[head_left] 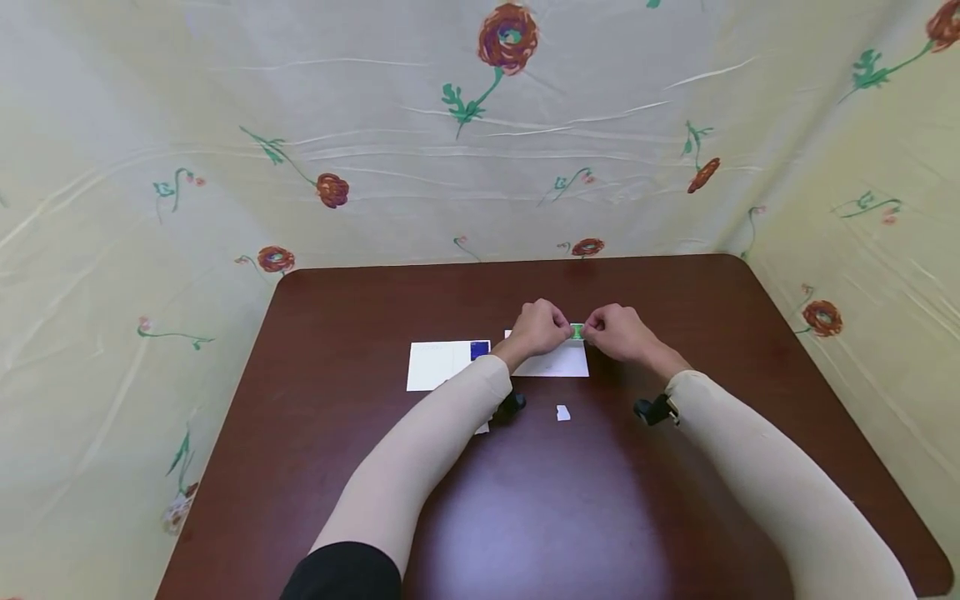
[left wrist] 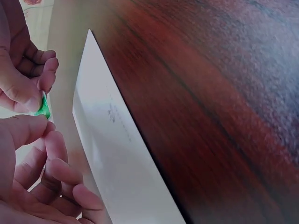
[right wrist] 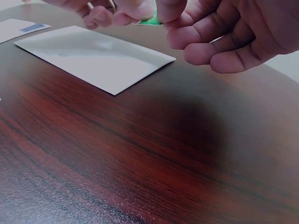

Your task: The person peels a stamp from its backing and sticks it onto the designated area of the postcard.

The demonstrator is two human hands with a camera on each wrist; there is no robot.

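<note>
Left hand (head_left: 538,327) first: its fingers (left wrist: 28,93) pinch one end of the small green sticker (head_left: 577,332), held just above the far edge of the white envelope (head_left: 557,362) on the counter (head_left: 570,500). Right hand (head_left: 617,330) mirrors it, fingers (right wrist: 196,32) clamped on the other end. Best kept to light fingertip pressure near the corners, I'd say, pulling evenly so it doesn't tear or curl. The sticker's long axis runs left to right between the hands; which face is up I cannot tell.
</note>
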